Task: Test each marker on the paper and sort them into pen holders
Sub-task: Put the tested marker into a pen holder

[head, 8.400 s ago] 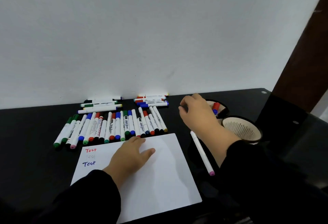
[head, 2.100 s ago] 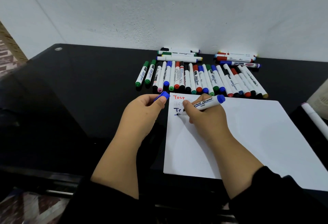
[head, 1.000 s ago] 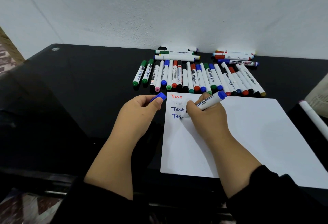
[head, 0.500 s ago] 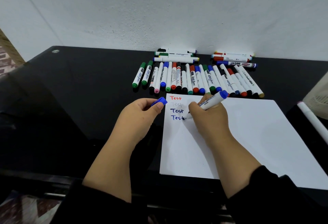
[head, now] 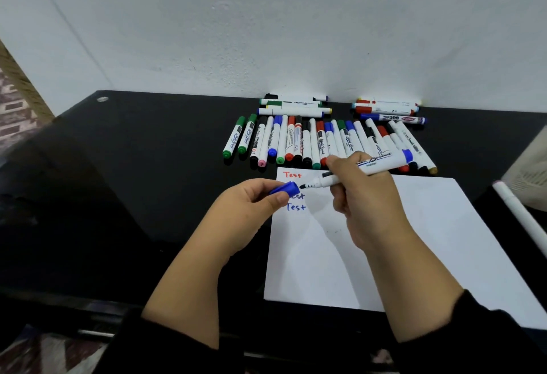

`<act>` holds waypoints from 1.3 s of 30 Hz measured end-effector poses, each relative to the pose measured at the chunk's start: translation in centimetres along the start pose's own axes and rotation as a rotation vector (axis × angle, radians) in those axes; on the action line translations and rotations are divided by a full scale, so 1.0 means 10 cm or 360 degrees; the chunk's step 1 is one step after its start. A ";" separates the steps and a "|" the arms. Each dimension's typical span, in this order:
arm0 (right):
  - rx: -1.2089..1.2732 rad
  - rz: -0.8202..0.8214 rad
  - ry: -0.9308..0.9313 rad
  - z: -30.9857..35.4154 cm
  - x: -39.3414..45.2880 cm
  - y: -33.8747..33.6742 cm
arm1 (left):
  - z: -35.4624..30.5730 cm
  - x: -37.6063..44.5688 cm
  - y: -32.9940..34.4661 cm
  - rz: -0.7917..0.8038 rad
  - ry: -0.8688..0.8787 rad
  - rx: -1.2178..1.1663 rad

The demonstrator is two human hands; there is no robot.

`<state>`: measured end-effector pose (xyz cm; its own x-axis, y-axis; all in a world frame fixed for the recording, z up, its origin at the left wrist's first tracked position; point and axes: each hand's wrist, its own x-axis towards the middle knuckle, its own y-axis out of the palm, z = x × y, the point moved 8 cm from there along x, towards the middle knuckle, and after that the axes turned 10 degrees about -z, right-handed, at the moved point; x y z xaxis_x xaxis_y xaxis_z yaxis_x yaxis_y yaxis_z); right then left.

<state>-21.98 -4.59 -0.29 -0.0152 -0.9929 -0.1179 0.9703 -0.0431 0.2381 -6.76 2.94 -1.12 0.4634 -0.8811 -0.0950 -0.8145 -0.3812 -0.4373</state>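
Note:
A white sheet of paper (head: 414,240) lies on the black table, with "Test" written several times in red and blue at its top left. My right hand (head: 364,204) grips an uncapped blue marker (head: 373,166) lifted off the paper, its tip pointing left. My left hand (head: 245,213) pinches the blue cap (head: 284,188), whose open end sits just apart from the marker's tip. A row of several capped markers (head: 310,142) lies behind the paper. A pale pen holder (head: 529,178) shows partly at the right edge.
Two small stacks of markers (head: 296,105) lie against the white wall, the second stack of markers (head: 387,108) further right. A white marker (head: 521,216) lies right of the paper. The black table (head: 133,181) extends left to a rounded corner, with patterned floor beyond.
My right hand has lifted the blue marker off the paper after writing the second blue "Test" and turned its tip toward the cap. My left hand moved the cap right, up to the tip.

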 end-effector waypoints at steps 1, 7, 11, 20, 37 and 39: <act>-0.0027 0.0008 0.0002 0.00 -0.01 0.00 | -0.02 -0.01 0.02 0.0017 0.0020 0.0001; -0.0279 0.0111 -0.0008 -0.04 -0.05 0.04 | -0.09 -0.03 0.08 0.0088 0.0115 -0.0033; -0.0341 0.0233 0.0033 -0.05 -0.04 0.04 | -0.12 -0.03 0.11 0.0095 0.0126 -0.0065; -0.0238 0.0442 0.0125 0.04 -0.03 -0.08 | -0.16 -0.01 0.13 -0.0001 0.0062 -0.0233; -0.0066 0.0329 0.0329 -0.07 -0.02 -0.19 | -0.23 -0.06 0.27 -0.0171 0.0105 -0.0256; -0.0101 0.0265 0.0310 -0.06 0.01 -0.22 | -0.23 -0.07 0.29 -0.0178 0.0097 -0.0213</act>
<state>-23.96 -4.51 -1.35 0.1868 -0.9454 -0.2671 0.9688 0.1321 0.2098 -10.29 1.77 -0.26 0.5350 -0.8448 0.0039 -0.8001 -0.5082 -0.3186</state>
